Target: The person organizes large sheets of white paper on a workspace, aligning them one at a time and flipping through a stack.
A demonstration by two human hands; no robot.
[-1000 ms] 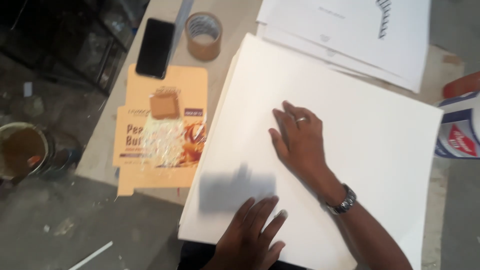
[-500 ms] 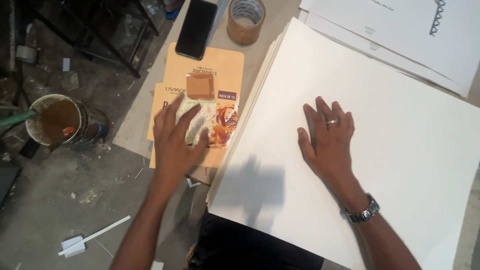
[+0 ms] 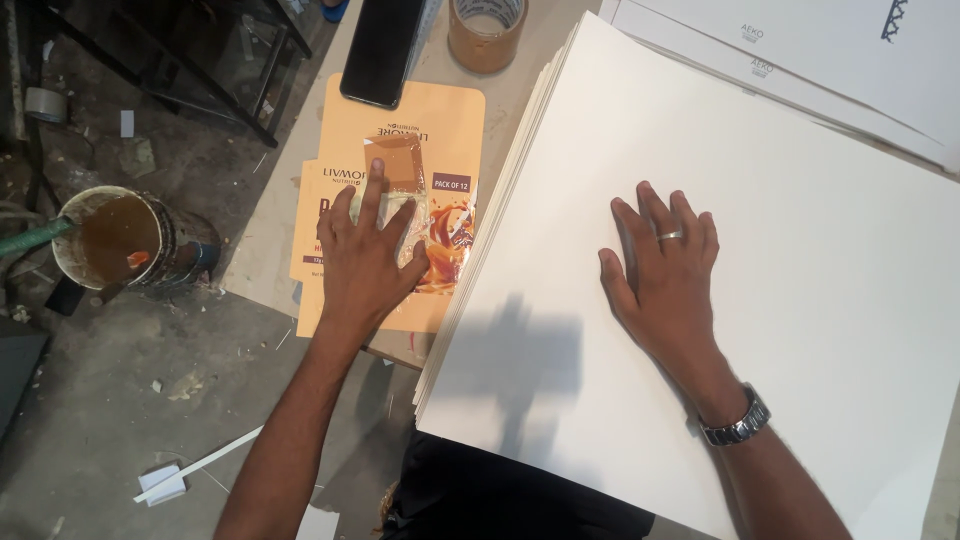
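Left hand (image 3: 365,265) flat on orange printed card (image 3: 440,120), fingers spread, long axis 12–6 o'clock; right hand (image 3: 670,275) flat, fingers apart, on white sheet stack (image 3: 800,200) at 3 o'clock.

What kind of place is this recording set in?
Probably a small print-finishing or packaging workshop: a stack of white sheets on a worktable, flattened orange cartons under the left hand, a tape roll, and a glue-like pot on the dusty floor.
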